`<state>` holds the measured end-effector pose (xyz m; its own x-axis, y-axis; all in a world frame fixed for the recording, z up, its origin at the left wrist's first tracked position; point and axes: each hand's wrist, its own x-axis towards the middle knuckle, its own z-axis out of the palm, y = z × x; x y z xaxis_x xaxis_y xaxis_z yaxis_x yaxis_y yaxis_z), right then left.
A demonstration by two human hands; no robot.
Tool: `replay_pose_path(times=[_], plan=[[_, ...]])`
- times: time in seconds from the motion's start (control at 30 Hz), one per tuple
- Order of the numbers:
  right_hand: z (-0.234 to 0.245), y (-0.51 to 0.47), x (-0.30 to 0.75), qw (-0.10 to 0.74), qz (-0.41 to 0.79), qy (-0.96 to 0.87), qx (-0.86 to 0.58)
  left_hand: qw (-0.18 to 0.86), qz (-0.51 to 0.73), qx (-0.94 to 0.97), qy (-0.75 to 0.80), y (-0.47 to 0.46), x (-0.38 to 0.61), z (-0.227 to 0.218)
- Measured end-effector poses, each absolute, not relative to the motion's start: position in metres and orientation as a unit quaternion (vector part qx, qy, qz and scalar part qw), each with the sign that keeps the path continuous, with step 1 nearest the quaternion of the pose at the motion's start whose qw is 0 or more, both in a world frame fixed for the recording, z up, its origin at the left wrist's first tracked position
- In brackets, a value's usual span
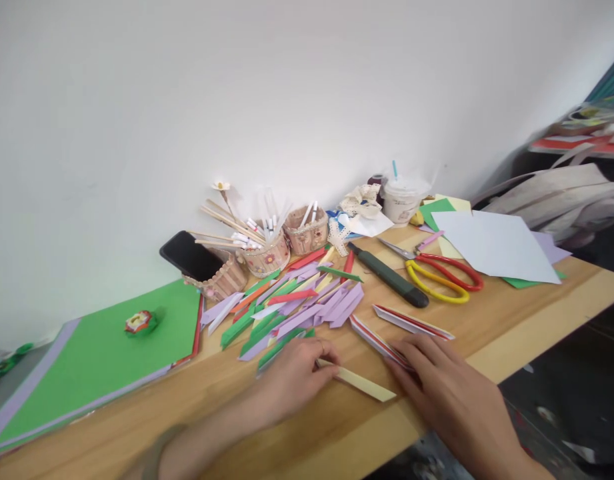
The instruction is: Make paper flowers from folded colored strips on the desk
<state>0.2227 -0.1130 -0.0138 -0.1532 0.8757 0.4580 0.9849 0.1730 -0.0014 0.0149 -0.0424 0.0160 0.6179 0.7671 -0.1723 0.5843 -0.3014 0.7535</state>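
My left hand (291,377) rests on the wooden table (537,313), fingers curled down on one end of a folded pale yellow paper strip (363,385). My right hand (437,380) lies flat beside it, fingers stretched over a folded red and white paper strip (375,340). A second red and white strip (411,321) lies just beyond. Behind my hands spreads a pile of folded purple, green and red paper strips (297,300).
Red and yellow scissors (441,273) and a dark utility knife (389,275) lie behind the strips. Green card sheets (97,353) sit at left, white paper (491,243) at right. A phone (189,255), craft-stick baskets (267,257) and a lidded cup (401,200) stand by the wall.
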Motion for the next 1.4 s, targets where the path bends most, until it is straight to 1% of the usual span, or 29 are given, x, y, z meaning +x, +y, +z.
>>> replay_pose_path(times=[0.07, 0.2, 0.3, 0.4, 0.47, 0.57, 0.63, 0.83, 1.1, 1.4], plan=[[-0.016, -0.114, 0.224, 0.191, -0.152, -0.745, -0.621, 0.415, 0.108, 0.796, 0.427, -0.040, 0.018, 0.015], [-0.022, -0.115, 0.233, 0.238, -0.166, -0.740, -0.607, 0.424, 0.110, 0.782, 0.443, -0.037, 0.019, 0.013], [-0.025, -0.115, 0.243, 0.291, -0.116, -0.742, -0.593, 0.456, 0.127, 0.756, 0.452, -0.035, 0.019, 0.010], [-0.019, -0.115, 0.248, 0.362, 0.018, -0.725, -0.586, 0.506, 0.152, 0.715, 0.458, -0.033, 0.020, 0.008], [-0.010, -0.112, 0.247, 0.388, 0.133, -0.692, -0.594, 0.550, 0.162, 0.674, 0.466, -0.032, 0.023, 0.006], [0.004, -0.106, 0.241, 0.382, 0.295, -0.637, -0.601, 0.607, 0.167, 0.621, 0.468, -0.030, 0.028, 0.007], [0.009, -0.100, 0.237, 0.369, 0.355, -0.610, -0.605, 0.623, 0.176, 0.607, 0.461, -0.030, 0.031, 0.010], [0.004, -0.092, 0.233, 0.382, 0.373, -0.606, -0.590, 0.660, 0.200, 0.587, 0.425, -0.032, 0.032, 0.019], [0.002, -0.095, 0.237, 0.392, 0.403, -0.585, -0.584, 0.693, 0.176, 0.573, 0.401, -0.032, 0.029, 0.029], [0.003, -0.093, 0.232, 0.392, 0.408, -0.590, -0.576, 0.709, 0.250, 0.499, 0.432, -0.032, 0.032, 0.027]])
